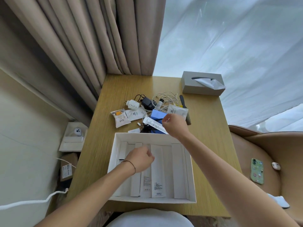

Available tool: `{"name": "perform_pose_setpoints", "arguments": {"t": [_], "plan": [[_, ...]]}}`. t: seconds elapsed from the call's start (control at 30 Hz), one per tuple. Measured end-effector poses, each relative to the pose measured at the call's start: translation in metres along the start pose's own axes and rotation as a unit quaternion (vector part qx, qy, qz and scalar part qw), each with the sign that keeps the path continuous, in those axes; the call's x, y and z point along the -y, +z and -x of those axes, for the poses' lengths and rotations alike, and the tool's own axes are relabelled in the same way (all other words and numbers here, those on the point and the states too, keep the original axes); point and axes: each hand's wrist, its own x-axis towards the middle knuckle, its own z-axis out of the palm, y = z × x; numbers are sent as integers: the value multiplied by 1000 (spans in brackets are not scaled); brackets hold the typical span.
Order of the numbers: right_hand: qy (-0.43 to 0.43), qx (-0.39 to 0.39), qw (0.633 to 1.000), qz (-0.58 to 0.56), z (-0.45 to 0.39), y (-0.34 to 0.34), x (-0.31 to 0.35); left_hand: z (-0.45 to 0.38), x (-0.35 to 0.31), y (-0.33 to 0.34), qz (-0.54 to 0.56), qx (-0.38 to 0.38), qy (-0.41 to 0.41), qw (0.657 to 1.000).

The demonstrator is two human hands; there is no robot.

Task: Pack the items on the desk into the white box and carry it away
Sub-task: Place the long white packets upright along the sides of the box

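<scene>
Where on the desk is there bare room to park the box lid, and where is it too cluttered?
Bare desk lies right of the white box, below the comb, and at the far left corner by the curtain. The middle, between box and tissue box, is crowded with cables, chargers and packets.

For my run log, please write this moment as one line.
left hand: over white box, grip unclear | right hand: above white tube, fingers curled | charger, cables, packets: on desk
</scene>
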Motion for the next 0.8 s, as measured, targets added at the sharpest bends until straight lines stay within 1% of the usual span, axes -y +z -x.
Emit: {"name": "perform_pose_setpoints", "arguments": {"t": [0.07,0.13,0.23,0.33,0.43,0.6,0.7,0.8], "plan": [[-12,33,996,83,-17,10,0,13,-5,-19,38,-11,31,999],[-18,74,987,142,-32,20,-2,24,-10,-36,46,-30,63,997],[-26,119,974,189,-48,30,-4,37,-16,-59,50,-66,95,992],[-44,134,964,227,-58,36,-2,41,-17,-76,69,-104,112,986],[-64,122,953,269,-61,41,0,38,-15,-88,99,-128,111,981],[-104,97,937,320,-60,48,3,19,-7,-104,104,-158,102,977],[-114,65,946,298,-58,42,7,1,3,-115,109,-174,74,976],[-141,-6,965,222,-55,28,20,-24,17,-124,112,-195,19,974]]}}
